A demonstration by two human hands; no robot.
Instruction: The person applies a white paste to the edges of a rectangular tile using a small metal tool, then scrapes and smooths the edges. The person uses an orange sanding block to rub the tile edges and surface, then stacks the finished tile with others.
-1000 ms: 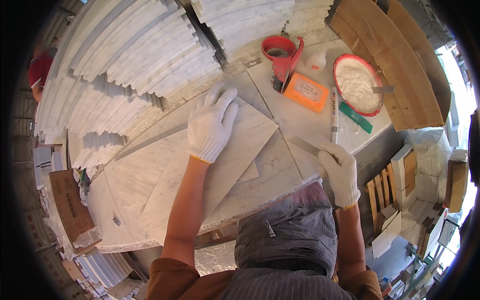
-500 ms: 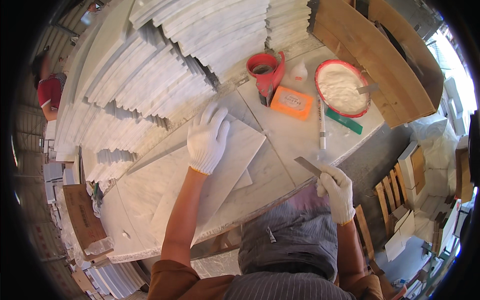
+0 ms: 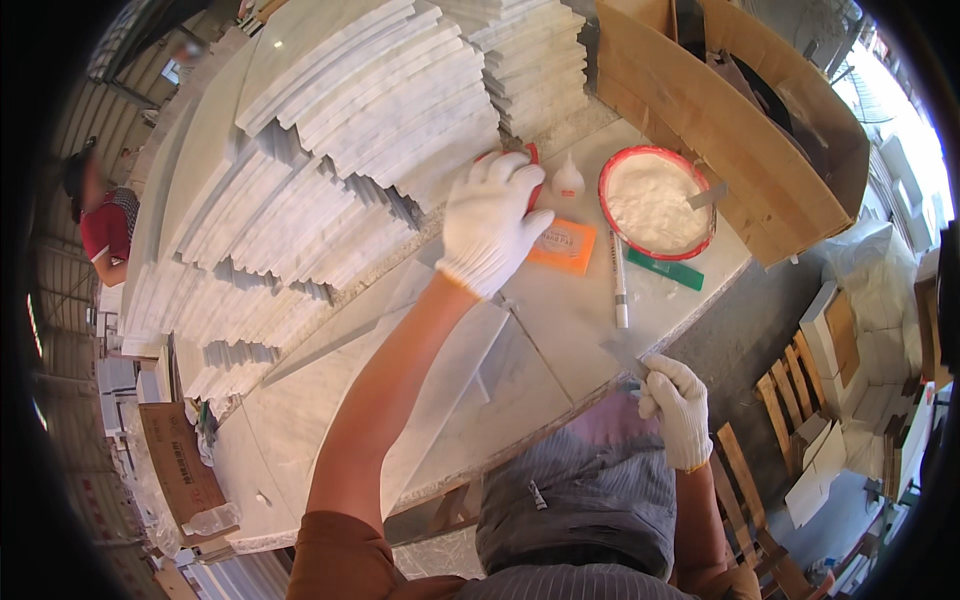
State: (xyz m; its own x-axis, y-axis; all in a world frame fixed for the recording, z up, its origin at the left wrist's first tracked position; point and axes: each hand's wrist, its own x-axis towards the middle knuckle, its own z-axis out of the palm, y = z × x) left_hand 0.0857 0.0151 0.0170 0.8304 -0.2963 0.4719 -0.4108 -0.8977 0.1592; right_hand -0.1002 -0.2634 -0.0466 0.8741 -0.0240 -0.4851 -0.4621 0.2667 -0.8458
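An orange box is lying just right of the left hand, with a small white bottle standing above it. Farther right, a red bowl is holding white powder. A white pen and a green strip are lying between that bowl and the right hand. Stacked marble slabs are lying left of the left hand.
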